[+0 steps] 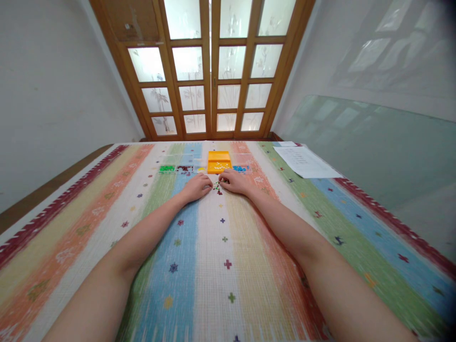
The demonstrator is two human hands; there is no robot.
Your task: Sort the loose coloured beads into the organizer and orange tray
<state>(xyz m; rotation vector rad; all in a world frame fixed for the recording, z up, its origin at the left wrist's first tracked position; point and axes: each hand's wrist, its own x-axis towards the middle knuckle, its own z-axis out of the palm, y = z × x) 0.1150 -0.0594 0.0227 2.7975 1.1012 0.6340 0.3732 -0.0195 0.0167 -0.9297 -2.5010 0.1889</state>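
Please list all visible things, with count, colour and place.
Doors: at least two, brown, far end
Walls: two, pale, both sides
Panel: one, greenish, right
Strip: one, brown, left
Tablecloth: one, multicoloured, centre
Papers: at least two, white, far right
Box: one, orange, far centre
Clear containers: count unclear, colourless, beside the box
Small pieces: many, green, dark red, yellow, blue beside the box, white inside
Loose pieces: several, some green, some dark red, before the box
Forearms: two, bare, bottom edge
Left hand: one, bare, left of loose pieces
Right hand: one, bare, right of loose pieces
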